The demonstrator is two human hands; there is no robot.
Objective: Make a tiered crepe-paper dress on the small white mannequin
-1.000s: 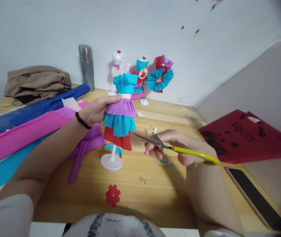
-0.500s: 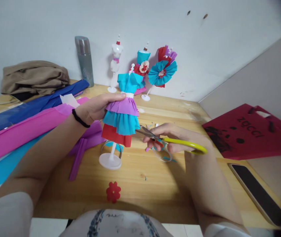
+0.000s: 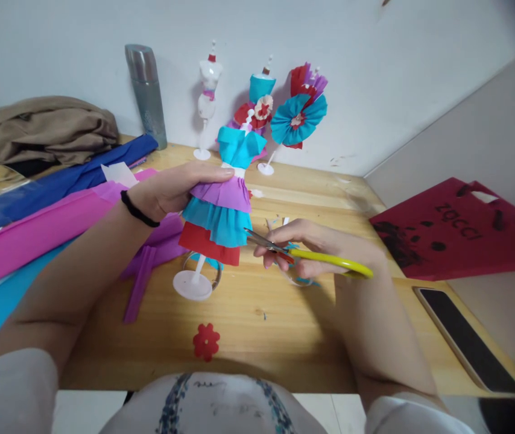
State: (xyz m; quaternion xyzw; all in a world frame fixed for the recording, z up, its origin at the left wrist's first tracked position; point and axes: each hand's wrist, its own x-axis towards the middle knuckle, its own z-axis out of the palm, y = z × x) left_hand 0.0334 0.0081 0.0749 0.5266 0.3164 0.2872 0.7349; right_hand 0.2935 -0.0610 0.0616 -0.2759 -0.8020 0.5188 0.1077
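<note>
Wood table [image 3: 293,349]: grain visible along near edge. L hand [image 3: 171,190] closed on papery, ruffled dress form [image 3: 218,220] at waist; R hand [image 3: 330,241] curled round scissors [image 3: 310,256], tips nr. blue tier.

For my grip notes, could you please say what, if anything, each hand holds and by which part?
Left hand: dressed mannequin, by the waist. Right hand: yellow-handled scissors, near the pivot; finger contact partly hidden.
</note>
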